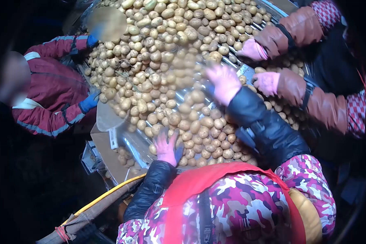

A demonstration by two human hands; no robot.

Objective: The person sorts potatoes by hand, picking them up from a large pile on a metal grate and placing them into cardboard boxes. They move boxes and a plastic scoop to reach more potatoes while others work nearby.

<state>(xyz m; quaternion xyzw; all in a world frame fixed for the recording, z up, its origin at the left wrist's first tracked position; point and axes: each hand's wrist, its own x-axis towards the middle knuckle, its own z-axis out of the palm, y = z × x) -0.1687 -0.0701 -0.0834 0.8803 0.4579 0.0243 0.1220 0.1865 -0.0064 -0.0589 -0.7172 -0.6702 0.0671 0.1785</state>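
Observation:
A large heap of potatoes [150,53] covers a sorting surface with metal bars. My left hand [166,147], in a pink glove with dark fingertips, lies on the potatoes near the front edge, its fingers spread. Further forward and to the right, my right hand [223,83] is over the middle of the heap in a pink glove. Its fingers are apart but partly blurred, and nothing shows in them. Dark sleeves cover both my forearms.
At the left, a co-worker in a maroon jacket [59,87] has blue-gloved hands at the heap. Another person's pink-gloved hands [266,82] are close to my right hand. A white-handled scoop [113,137] and a yellow tube [105,196] are at the front left.

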